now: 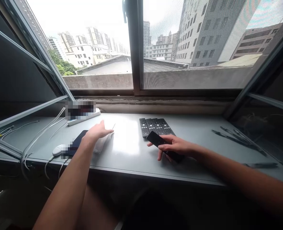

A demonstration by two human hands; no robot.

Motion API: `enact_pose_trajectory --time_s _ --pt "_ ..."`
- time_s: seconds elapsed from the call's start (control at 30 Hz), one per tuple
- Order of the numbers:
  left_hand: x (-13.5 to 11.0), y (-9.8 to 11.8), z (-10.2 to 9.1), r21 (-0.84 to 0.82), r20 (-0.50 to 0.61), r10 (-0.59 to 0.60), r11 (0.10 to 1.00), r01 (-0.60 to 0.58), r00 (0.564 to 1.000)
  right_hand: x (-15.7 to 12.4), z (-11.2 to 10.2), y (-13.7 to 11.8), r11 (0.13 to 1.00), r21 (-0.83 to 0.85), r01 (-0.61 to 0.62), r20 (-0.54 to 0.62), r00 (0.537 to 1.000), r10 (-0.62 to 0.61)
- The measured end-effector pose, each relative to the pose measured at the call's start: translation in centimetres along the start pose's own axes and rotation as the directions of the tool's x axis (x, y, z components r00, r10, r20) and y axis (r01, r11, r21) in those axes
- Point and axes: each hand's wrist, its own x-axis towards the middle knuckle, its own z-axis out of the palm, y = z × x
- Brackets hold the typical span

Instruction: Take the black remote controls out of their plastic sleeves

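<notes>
My right hand (174,147) grips a black remote control (155,139) just above the grey table (129,150), its back face up. Right behind it three black remote controls (156,126) lie side by side, buttons up. My left hand (98,131) reaches out over a white cloth or wipe (103,142) with its fingers stretched flat, touching it. A dark phone (78,141) lies just left of that hand.
A white power strip (84,117) sits at the back left with white cables (36,137) running off the table's left edge. A white charger plug (58,149) lies by the front edge. Dark thin tools (239,137) lie at the right. A window frame (134,48) rises behind.
</notes>
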Motion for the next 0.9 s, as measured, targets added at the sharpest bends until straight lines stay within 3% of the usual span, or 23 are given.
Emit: enact_pose_trajectory --time_s 0.13,0.33,0.5,0.57,0.63,0.7,0.73,0.83,0.87,0.9 --pt "0.3 0.9 -0.2 0.346 0.081 -0.016 0.938 -0.013 0.997 0.0 0.0 0.0 1.0 -0.005 -0.002 0.0 1.0 0.002" --pt "0.0 2.4 -0.3 0.483 0.102 -0.054 0.876 -0.002 0.993 0.1 -0.1 0.1 1.0 -0.001 0.014 0.013 1.0 -0.014" --pt "-1.0 3.8 -0.2 0.514 0.092 -0.099 0.857 0.037 0.991 0.5 -0.5 1.5 0.996 0.073 0.05 -0.018 0.999 -0.049" --pt "-1.9 5.2 0.2 0.471 0.061 -0.019 0.882 -0.012 0.998 0.7 -0.5 2.1 0.987 0.141 0.072 -0.059 0.996 -0.064" --pt "-2.9 7.3 1.1 0.294 0.064 0.165 0.939 -0.177 0.984 0.9 -0.5 2.4 0.979 0.178 0.102 -0.116 0.99 -0.082" --pt "-4.2 9.8 2.5 -0.06 0.131 0.365 0.931 -0.36 0.922 1.0 -0.5 2.4 0.969 0.203 0.142 -0.176 0.979 -0.107" --pt "-4.9 11.1 3.4 -0.246 0.181 0.46 0.877 -0.413 0.869 1.0 -0.5 2.3 0.963 0.215 0.16 -0.198 0.973 -0.118" --pt "-6.9 14.7 6.7 -0.654 0.276 0.697 0.641 -0.401 0.662 1.1 -0.5 2.1 0.949 0.252 0.189 -0.238 0.963 -0.128" --pt "-7.5 15.7 7.9 -0.7 0.271 0.734 0.594 -0.395 0.622 1.2 -0.5 2.0 0.944 0.267 0.192 -0.254 0.959 -0.123" --pt "-8.0 16.7 9.0 -0.729 0.256 0.748 0.565 -0.386 0.612 1.3 -0.6 2.0 0.938 0.284 0.197 -0.277 0.954 -0.117"
